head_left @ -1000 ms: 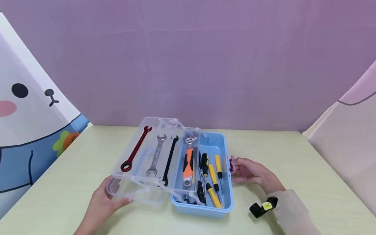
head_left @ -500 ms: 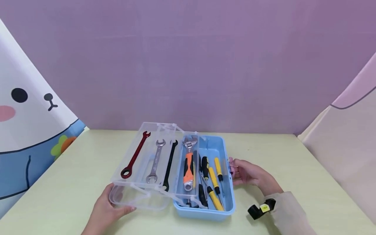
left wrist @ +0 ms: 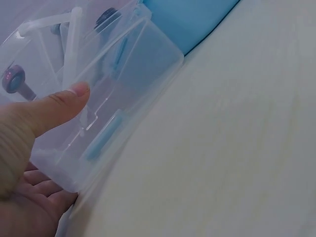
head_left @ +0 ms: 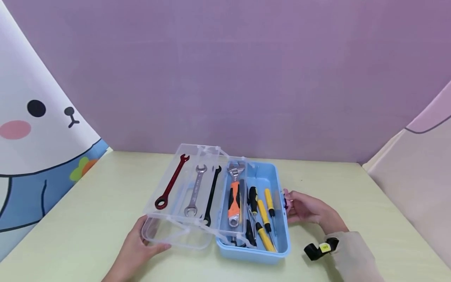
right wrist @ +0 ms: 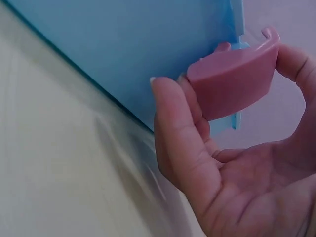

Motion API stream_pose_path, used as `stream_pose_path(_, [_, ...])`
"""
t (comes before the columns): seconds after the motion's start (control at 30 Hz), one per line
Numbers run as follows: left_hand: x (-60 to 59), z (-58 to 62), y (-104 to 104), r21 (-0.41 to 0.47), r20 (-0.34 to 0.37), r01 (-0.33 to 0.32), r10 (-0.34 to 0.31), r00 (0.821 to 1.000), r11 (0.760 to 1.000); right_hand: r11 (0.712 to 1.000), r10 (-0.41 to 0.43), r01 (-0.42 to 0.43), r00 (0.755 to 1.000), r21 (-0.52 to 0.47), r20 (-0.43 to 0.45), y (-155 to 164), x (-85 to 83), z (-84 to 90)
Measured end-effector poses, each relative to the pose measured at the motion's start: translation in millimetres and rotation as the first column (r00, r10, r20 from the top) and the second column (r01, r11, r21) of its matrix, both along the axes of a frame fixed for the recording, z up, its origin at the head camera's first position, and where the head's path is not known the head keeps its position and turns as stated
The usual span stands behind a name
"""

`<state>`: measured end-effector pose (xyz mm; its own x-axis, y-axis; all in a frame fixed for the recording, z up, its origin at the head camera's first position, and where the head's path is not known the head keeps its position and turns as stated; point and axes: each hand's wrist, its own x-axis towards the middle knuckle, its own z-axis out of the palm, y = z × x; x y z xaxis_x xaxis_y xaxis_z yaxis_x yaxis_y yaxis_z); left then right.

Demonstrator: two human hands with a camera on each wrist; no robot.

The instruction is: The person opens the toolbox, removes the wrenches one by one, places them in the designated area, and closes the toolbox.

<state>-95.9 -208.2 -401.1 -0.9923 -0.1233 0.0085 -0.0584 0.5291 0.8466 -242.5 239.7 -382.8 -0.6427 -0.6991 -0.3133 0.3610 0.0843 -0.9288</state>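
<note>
Right, I have the left hand (head_left: 135, 248) curled round the near left corner of the clear lid (head_left: 169, 231), thumb on top and fingers underneath, as the left wrist view shows. The right hand (head_left: 310, 209) pinches the pink latch (right wrist: 234, 81) on the right wall of the blue toolbox (head_left: 282, 243), thumb above and fingers curled beneath it. The box sits mid-table (head_left: 352, 188), with its clear tray (head_left: 192, 150) swung out to the left over the lid. Open tabletop lies all round: a broad strip to the left up to the cartoon panel (head_left: 31, 129), another to the right up to the pale panel (head_left: 419, 172), a narrower band behind toward the purple wall (head_left: 229, 70), and only a thin margin in front of the box's near edge. Counting: three flat wrenches in the tray, a red wrench (head_left: 172, 183), a silver wrench (head_left: 195, 192) and a black wrench (head_left: 210, 196), plus one orange-handled adjustable wrench (head_left: 233, 197). In the blue base I can make out several yellow-and-black screwdrivers (head_left: 263, 215), at least four, though they overlap too much for an exact count.
</note>
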Motion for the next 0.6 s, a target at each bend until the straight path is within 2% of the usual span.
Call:
stream_pose_path(0.17, [0.5, 2.3, -0.6, 0.070, -0.023, 0.033, -0.031, 0.999, 0.997, 1.000, -0.013, 0.013, 1.000, 0.022, -0.013, 3.0, 1.9, 3.3])
stream_pose_path(0.23, [-0.6, 3.6, -0.3, 0.063, -0.031, 0.039, -0.037, 0.999, 0.997, 1.000, -0.013, 0.014, 1.000, 0.021, -0.024, 4.9, 2.9, 4.6])
stream_pose_path(0.37, [-1.2, 3.8, -0.3, 0.038, -0.045, 0.016, -0.014, 0.999, 0.999, 1.000, -0.002, 0.002, 0.999, 0.004, -0.044, 7.4, 3.4, 6.3])
stream_pose_path(0.47, [0.0, 2.6, -0.5, 0.053, -0.040, -0.012, 0.014, 0.999, 0.999, 1.000, -0.007, 0.008, 0.999, 0.000, -0.051, 6.9, 4.1, 9.0])
stream_pose_path(0.6, [1.9, 0.4, -0.8, 0.059, -0.025, -0.033, 0.034, 0.999, 0.998, 0.998, -0.034, 0.037, 0.997, 0.053, -0.071, 3.1, 5.9, 14.7])
